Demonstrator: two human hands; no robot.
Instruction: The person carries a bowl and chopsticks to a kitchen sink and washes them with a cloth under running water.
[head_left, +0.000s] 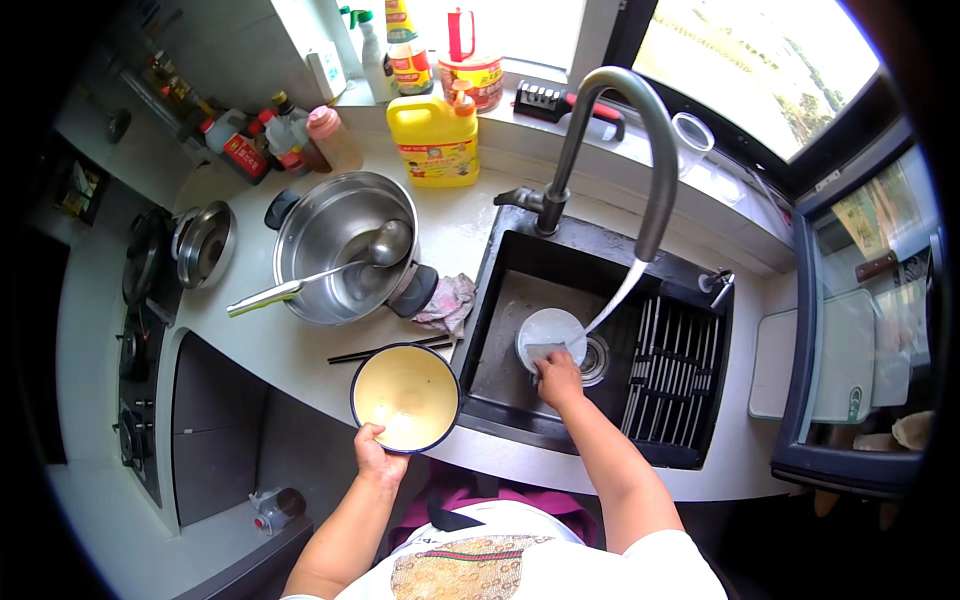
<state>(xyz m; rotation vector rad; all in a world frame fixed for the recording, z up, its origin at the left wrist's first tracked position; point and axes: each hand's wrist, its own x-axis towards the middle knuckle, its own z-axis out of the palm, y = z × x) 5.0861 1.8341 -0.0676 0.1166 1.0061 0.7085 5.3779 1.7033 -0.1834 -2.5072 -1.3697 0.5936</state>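
My left hand grips the near rim of a cream bowl with a dark blue edge, its thumb over the lip, by the counter's front edge. In the black sink, my right hand pinches a greyish cloth or pad at a round white bowl. Whether that bowl is also touched by the fingers is hard to tell. From the tall curved faucet, water runs down beside the white bowl. The drain shows partly behind it.
A large steel pot with a ladle stands left of the sink. Chopsticks and a crumpled cloth lie nearby. A drying rack fills the sink's right side. Behind are a yellow jug and a knife sharpener.
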